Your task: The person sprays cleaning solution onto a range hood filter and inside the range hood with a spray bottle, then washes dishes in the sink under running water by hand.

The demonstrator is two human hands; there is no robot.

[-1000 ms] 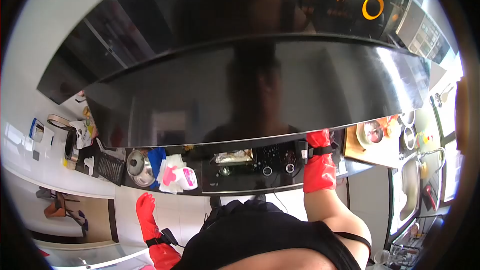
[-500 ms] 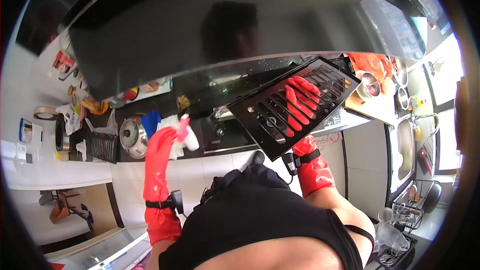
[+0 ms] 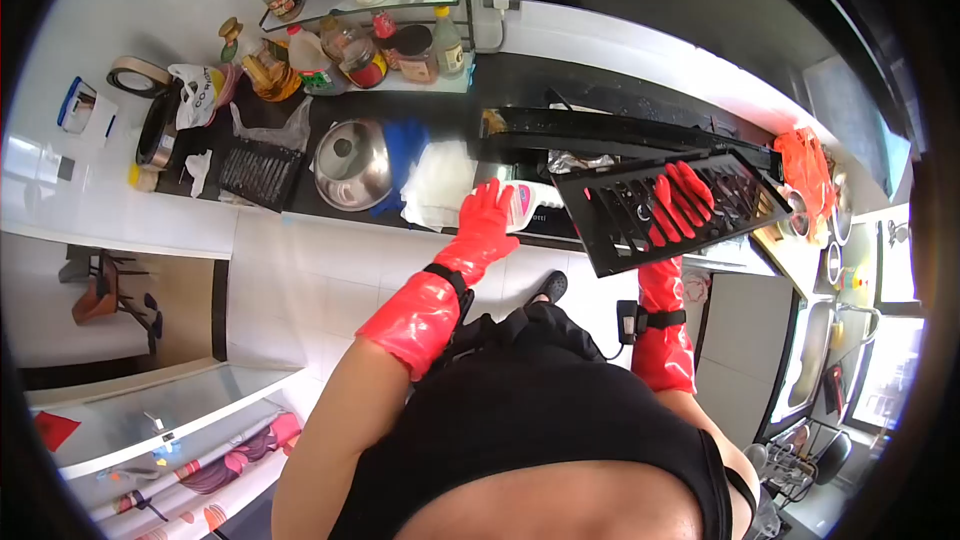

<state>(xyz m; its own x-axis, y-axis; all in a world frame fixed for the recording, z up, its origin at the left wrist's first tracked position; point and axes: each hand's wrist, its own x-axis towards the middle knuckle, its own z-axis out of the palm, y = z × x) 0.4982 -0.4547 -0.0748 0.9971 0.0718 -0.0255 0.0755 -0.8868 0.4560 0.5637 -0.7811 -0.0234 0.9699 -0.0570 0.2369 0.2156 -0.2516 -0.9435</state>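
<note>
My left hand point(image 3: 487, 225), in a long red rubber glove, is around the lower end of a white bottle point(image 3: 522, 206) with a pink label, at the counter's front edge. Its fingers lie on one side and the thumb on the other. My right hand point(image 3: 680, 205), gloved the same way, holds up a black slotted panel point(image 3: 607, 252), tilted above the stove side of the counter. The red glove shows at the panel's slots; part of the hand is hidden behind its near edge.
A lidded steel pan point(image 3: 352, 165), blue cloth point(image 3: 404, 155) and white cloth point(image 3: 440, 180) lie left of the bottle. Another black slotted panel point(image 3: 258, 172) rests farther left. Sauce bottles point(image 3: 362, 62) line the back. An orange bag point(image 3: 806, 172) and a sink point(image 3: 806, 355) are at right.
The view has swung left and shows more of the shelf. My left hand has come right with the bottle, closer to the panel. My right hand still holds the panel, now at a flatter slant.
</note>
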